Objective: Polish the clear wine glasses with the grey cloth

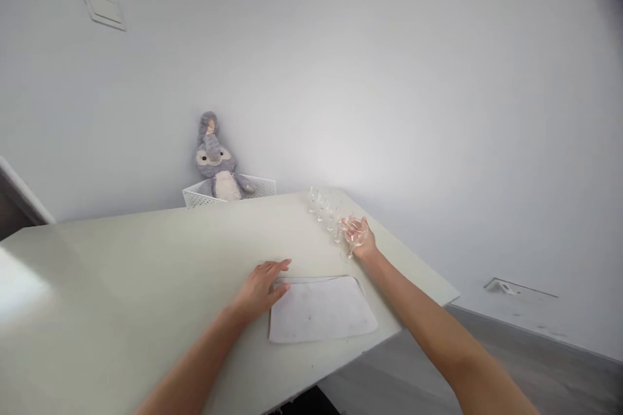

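Observation:
My right hand [364, 241] reaches to the right part of the table and is closed around a clear stemmed glass [354, 231]. The glass's foot is at or just above the tabletop; I cannot tell which. Beside it, several small clear stemmed glasses [320, 206] stand upright in a row running toward the wall. My left hand [263, 285] is open, fingers apart, at the left edge of a folded white cloth [321, 314]. Its thumb reaches over the cloth's upper left corner, and nothing is in its grasp.
A pale table [146, 285] spreads out to the left, its far side near a white wall. Behind its far edge, a grey plush toy [217, 162] sits in a white perforated basket [260, 187]. The table's right corner [452, 297] juts out over the grey floor.

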{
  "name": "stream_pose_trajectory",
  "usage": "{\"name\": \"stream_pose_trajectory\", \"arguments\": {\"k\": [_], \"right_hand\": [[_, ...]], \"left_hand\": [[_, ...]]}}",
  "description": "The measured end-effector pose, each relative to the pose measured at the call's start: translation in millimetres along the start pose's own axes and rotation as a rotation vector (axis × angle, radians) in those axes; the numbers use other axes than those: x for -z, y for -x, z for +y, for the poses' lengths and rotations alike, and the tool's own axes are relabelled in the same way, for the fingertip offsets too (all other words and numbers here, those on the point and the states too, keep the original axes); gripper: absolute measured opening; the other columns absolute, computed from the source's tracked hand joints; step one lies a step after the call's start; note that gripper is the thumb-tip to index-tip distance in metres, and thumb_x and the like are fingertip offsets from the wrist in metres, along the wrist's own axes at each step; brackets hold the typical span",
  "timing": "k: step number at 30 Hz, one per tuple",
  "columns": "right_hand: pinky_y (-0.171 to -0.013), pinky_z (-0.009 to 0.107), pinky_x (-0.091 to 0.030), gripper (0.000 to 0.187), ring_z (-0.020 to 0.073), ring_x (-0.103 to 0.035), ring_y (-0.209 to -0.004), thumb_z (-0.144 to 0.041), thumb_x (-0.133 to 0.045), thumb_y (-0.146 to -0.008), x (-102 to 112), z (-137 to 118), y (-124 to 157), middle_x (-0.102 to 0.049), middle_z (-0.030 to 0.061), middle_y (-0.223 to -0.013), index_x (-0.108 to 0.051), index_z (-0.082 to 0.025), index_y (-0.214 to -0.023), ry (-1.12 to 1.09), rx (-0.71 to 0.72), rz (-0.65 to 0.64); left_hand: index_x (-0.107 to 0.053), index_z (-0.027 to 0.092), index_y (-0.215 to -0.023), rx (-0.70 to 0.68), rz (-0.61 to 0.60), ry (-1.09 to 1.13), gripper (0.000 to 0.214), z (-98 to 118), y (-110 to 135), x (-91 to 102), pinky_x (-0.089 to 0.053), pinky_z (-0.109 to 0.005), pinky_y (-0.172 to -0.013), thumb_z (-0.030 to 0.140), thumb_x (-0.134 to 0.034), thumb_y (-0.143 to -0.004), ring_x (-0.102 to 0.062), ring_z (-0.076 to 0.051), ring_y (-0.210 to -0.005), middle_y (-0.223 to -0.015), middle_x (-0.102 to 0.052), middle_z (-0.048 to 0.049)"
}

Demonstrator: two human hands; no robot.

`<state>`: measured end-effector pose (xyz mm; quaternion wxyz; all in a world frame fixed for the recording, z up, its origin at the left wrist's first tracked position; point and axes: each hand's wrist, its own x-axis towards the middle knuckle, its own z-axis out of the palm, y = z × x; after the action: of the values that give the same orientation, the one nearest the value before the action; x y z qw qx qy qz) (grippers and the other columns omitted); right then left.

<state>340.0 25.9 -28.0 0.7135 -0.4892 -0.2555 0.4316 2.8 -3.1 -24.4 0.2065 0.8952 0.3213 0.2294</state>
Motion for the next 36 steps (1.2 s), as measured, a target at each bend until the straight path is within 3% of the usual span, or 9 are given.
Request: {"name": "stream_pose_trajectory", "arguments": {"k": [5,10,14,29,36], "right_hand": [[-0.061,0.037,-0.051,0.047,0.0216,-0.063,-0.082,-0.055,-0.023,-0.085,-13,18,-12,-0.064,0.0083,-0.095,-0.053,-0.020,-0.092,0.068,-0.004,-0.090],[-0.068,0.036,-0.050,0.051,0.0226,-0.059,-0.097,-0.057,-0.020,-0.084,-26,33,-14,-0.062,0.0092,-0.101,-0.054,-0.021,-0.097,0.129,0.024,-0.141],[-0.071,0.036,-0.050,0.054,0.0223,-0.057,-0.099,-0.060,-0.018,-0.082,-49,45,-8,-0.062,0.0082,-0.101,-0.053,-0.022,-0.100,0.160,0.034,-0.187],[-0.067,0.036,-0.050,0.050,0.0198,-0.060,-0.081,-0.051,-0.012,-0.088,-183,102,18,-0.062,0.0050,-0.086,-0.051,-0.022,-0.101,0.074,-0.142,-0.429],[-0.071,0.034,-0.048,0.050,0.0187,-0.059,-0.084,-0.056,-0.018,-0.087,-249,126,43,-0.063,0.0052,-0.091,-0.054,-0.023,-0.100,0.013,-0.229,-0.481]], "left_hand": [[-0.045,0.030,-0.122,-0.128,-0.056,-0.050,0.042,9,0,-3.0,-0.031,-0.040,-0.098,0.040,-0.047,-0.081,-0.044,-0.021,-0.113,-0.121,-0.054,-0.0021],[-0.051,0.027,-0.115,-0.238,-0.003,-0.052,0.034,19,-1,-0.3,-0.037,-0.037,-0.090,0.036,-0.046,-0.083,-0.051,-0.019,-0.102,-0.108,-0.061,-0.0029],[-0.055,0.025,-0.109,-0.302,-0.001,-0.015,0.029,30,0,-1.7,-0.040,-0.035,-0.084,0.033,-0.045,-0.083,-0.054,-0.019,-0.093,-0.098,-0.064,-0.0038],[-0.057,0.024,-0.110,-0.452,-0.142,-0.042,0.038,54,5,-29.7,-0.031,-0.036,-0.099,0.033,-0.057,-0.073,-0.050,-0.022,-0.109,-0.114,-0.059,-0.0046],[-0.049,0.021,-0.121,-0.361,-0.136,-0.068,0.056,59,11,-38.6,-0.028,-0.042,-0.101,0.049,-0.055,-0.073,-0.043,-0.026,-0.117,-0.122,-0.054,-0.0095]]}}
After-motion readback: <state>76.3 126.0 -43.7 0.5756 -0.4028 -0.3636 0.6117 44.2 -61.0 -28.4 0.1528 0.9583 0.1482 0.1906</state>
